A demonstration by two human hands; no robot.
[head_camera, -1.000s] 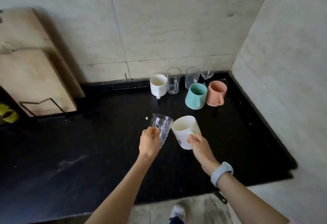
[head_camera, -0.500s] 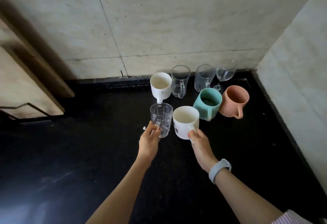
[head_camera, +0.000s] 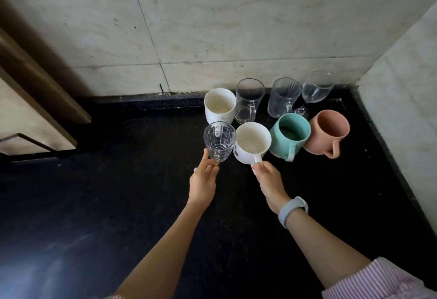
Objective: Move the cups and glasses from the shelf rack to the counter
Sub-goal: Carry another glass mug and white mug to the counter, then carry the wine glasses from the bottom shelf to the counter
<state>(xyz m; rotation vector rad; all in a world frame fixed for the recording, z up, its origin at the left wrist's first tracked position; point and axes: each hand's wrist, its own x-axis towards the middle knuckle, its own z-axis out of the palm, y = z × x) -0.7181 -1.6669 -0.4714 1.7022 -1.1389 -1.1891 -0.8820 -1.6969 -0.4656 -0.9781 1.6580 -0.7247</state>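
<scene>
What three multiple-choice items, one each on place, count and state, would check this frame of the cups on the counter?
1. Where is the teal mug?
A. Between the held white mug and the pink mug
B. Left of the held glass
C. Against the back wall

2. How many vessels are in view in all?
A. Five
B. Eight
C. Ten

3. What is the right hand doing?
A. Resting flat on the counter
B. Pinching the held white mug's handle
C. Covering the pink mug

Answers:
1 A: it sits between the held white mug and the pink mug.
2 B: six stand alone and two are in hand.
3 B: its fingers close on the handle, while the left hand grips the held glass.
</scene>
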